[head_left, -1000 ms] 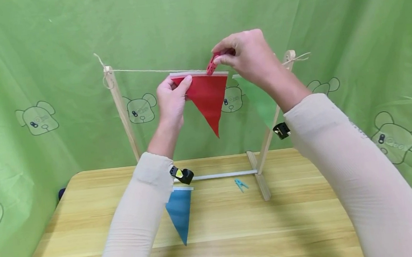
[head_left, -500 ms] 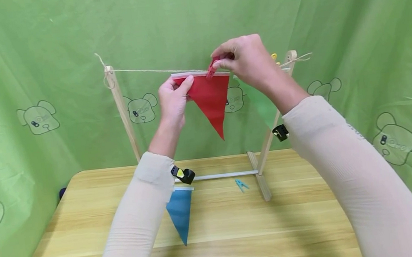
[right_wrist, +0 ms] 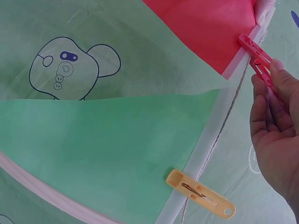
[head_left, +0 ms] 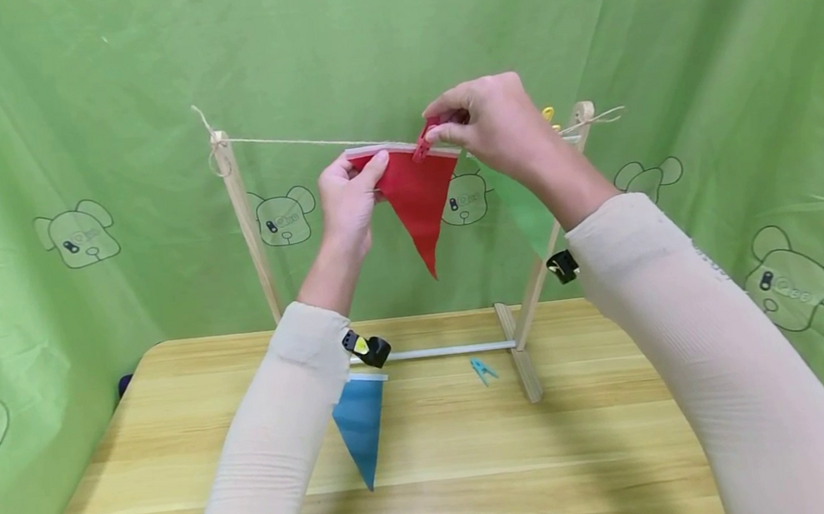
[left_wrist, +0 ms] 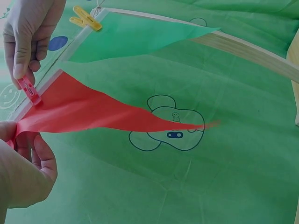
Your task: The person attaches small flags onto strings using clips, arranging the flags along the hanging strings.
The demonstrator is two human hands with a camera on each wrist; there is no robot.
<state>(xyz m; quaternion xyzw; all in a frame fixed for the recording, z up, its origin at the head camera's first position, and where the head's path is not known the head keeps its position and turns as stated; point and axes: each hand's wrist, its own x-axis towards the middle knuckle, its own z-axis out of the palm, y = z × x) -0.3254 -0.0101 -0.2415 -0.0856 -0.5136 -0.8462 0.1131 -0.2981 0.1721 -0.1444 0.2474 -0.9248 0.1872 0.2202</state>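
Note:
A red triangular pennant (head_left: pixel 420 193) with a white top strip is held up against a string (head_left: pixel 294 141). My left hand (head_left: pixel 349 197) pinches its top left corner, thumb in front. Between thumb and fingers of my right hand (head_left: pixel 495 118) is a red clothespin (head_left: pixel 421 145), its tip over the white strip right of the middle. In the right wrist view the clothespin (right_wrist: pixel 256 50) straddles the pennant's edge. To the right, a green pennant (right_wrist: pixel 112 149) hangs on the string by a yellow clothespin (right_wrist: pixel 201 193); my right forearm partly covers it in the head view.
Two wooden posts, the left post (head_left: pixel 245 216) and the right post (head_left: pixel 535 277), carry the string. A white bar (head_left: pixel 445 351) joins them low down. On the wooden table (head_left: pixel 525 471) lie a blue pennant (head_left: pixel 362 430), partly behind my left sleeve, and a blue clothespin (head_left: pixel 483 371).
The red clothespin and my right hand have come slightly down over the pennant's strip. The pennant's lower tip has swayed right and back. My left hand keeps its grip.

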